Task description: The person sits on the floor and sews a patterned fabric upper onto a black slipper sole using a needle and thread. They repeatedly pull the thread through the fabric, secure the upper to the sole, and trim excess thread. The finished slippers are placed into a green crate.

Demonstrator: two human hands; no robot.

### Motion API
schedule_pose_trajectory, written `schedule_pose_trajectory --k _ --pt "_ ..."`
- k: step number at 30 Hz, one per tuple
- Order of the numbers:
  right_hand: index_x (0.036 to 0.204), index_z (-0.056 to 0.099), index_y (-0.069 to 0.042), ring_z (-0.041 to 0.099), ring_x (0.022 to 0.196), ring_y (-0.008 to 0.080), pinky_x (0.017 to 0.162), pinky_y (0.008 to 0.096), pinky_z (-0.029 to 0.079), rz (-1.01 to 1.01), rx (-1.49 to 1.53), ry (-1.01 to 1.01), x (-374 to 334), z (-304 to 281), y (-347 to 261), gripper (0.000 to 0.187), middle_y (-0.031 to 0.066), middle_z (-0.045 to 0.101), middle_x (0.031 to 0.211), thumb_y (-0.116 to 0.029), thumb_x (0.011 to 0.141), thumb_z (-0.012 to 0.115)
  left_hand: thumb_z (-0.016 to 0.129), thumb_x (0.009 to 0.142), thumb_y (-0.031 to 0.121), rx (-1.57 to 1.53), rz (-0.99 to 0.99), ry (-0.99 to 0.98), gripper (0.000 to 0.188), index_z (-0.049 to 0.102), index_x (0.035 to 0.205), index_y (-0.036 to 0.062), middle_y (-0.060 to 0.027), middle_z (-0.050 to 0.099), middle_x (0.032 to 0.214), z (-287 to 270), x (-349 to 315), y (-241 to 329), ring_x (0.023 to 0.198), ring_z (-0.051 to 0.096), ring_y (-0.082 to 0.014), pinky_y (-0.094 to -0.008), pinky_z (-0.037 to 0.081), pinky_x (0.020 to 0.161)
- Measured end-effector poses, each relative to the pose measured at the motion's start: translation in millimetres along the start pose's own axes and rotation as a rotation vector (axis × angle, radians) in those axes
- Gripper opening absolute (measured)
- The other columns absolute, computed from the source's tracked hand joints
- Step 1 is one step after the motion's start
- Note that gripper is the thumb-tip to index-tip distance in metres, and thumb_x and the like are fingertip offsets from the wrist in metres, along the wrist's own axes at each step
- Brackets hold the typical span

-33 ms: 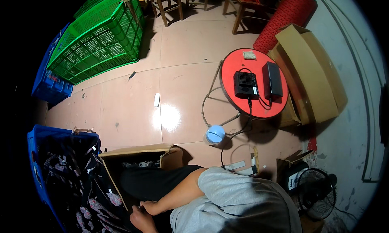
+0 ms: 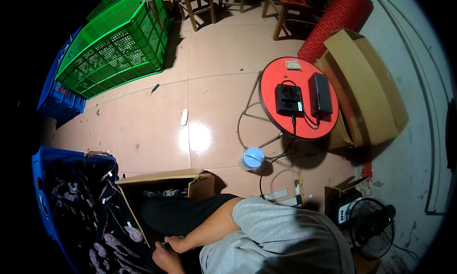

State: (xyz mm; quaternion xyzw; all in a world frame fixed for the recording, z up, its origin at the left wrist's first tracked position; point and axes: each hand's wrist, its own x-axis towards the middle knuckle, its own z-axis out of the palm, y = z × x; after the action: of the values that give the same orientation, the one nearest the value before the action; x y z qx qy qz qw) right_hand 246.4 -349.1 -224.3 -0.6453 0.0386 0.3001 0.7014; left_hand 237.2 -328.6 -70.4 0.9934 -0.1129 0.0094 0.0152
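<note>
My left hand (image 2: 166, 259) comes up from the lower edge, its fingers curled closed. Touching it, my right hand (image 2: 177, 244) is closed too, with the bare forearm stretching from a grey sleeve. What lies between the fingers is too dark and small to make out. Both hands are over my dark-clothed lap, beside the open cardboard box (image 2: 159, 175), which has some patterned cloth inside. Left of them, dark clothes with a pink and grey print (image 2: 112, 243) and small white tags fill a blue crate (image 2: 42, 198).
A red round stool (image 2: 281, 71) bears a black device and a dark box. A blue-lidded container (image 2: 252, 158), cables and power strips (image 2: 281, 198) lie near its legs. A fan (image 2: 373, 226) stands at lower right, green crates (image 2: 114, 50) at far left, large cardboard (image 2: 364, 83) by the wall.
</note>
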Motion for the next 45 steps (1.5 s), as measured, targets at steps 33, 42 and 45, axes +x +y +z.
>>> schedule_pose_trajectory --k 33,42,45 --pt "0.123 0.053 -0.002 0.058 0.103 0.0164 0.092 0.0303 0.048 -0.518 0.103 0.063 -50.2 -25.3 -120.5 0.047 0.0091 0.061 0.114 0.004 0.079 0.067 0.063 0.062 -0.003 -0.474 0.026 0.712 0.023 0.055 0.082 0.0034 -0.0164 0.052 0.078 -43.1 -19.7 -41.1 0.076 0.054 -0.0404 -0.0464 0.046 0.070" --pt "0.127 0.048 -0.001 0.058 0.112 0.0192 0.099 0.0315 0.045 -0.700 -0.200 -0.270 -57.7 30.1 -169.9 0.052 0.0112 0.058 0.120 0.012 0.079 0.063 0.068 0.061 -0.004 -0.280 -0.411 0.689 0.066 0.054 0.125 -0.0014 -0.0188 0.055 0.122 -85.4 -84.9 -87.2 0.112 0.052 -0.0387 -0.0453 0.042 0.098" --pt "0.127 0.048 -0.001 0.057 0.113 0.0191 0.100 0.0306 0.045 -0.667 -0.229 -0.290 -56.0 47.4 -169.6 0.051 0.0110 0.057 0.121 0.014 0.079 0.060 0.067 0.060 -0.003 -0.239 -0.434 0.638 0.068 0.053 0.127 -0.0049 -0.0183 0.057 0.119 -79.1 -93.0 -100.9 0.109 0.054 -0.0371 -0.0423 0.044 0.099"
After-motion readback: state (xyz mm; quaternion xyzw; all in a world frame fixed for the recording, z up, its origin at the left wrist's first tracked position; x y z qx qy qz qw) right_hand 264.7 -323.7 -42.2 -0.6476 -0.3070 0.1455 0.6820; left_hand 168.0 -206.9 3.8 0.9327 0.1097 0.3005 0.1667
